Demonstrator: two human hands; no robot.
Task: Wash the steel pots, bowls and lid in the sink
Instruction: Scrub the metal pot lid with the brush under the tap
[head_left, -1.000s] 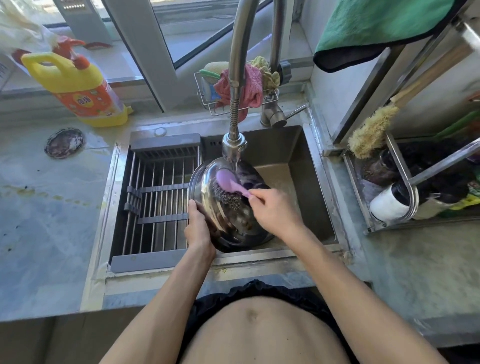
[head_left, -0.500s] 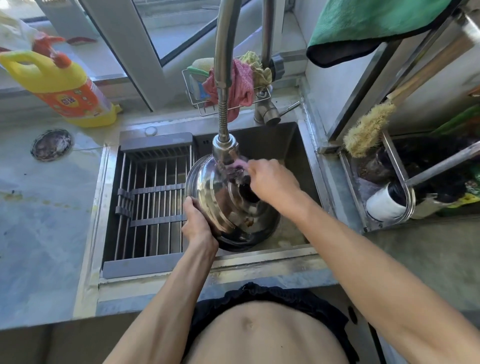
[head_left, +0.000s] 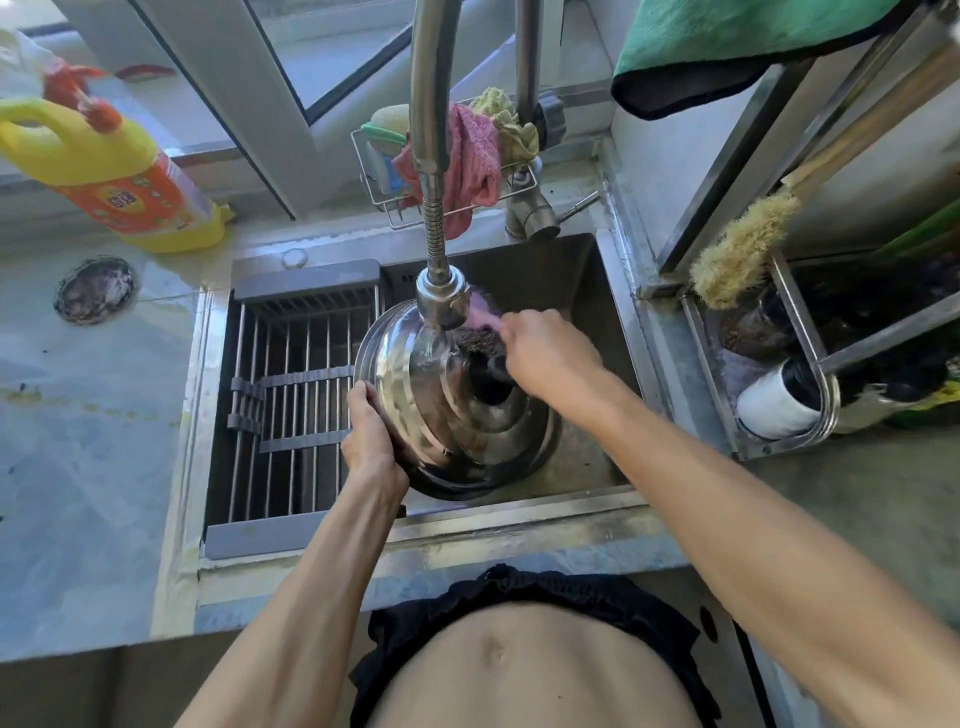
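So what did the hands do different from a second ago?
The right hand moved the pink-handled scrub brush from the lid's middle up to its far edge, under the faucet head. The left hand still grips the steel lid by its near rim, tilted over the sink.

I see sink (head_left: 618, 364) set in worktop (head_left: 78, 467). Rack (head_left: 291, 395) fills sink's left half. Lid (head_left: 447, 400) in right half, tilted, under spout (head_left: 441, 299). Left hand (head_left: 371, 436) on lid's left rim, right hand (head_left: 545, 356) at lid's upper right. Bottle (head_left: 119, 176) behind, left. Basket (head_left: 447, 161) behind sink.
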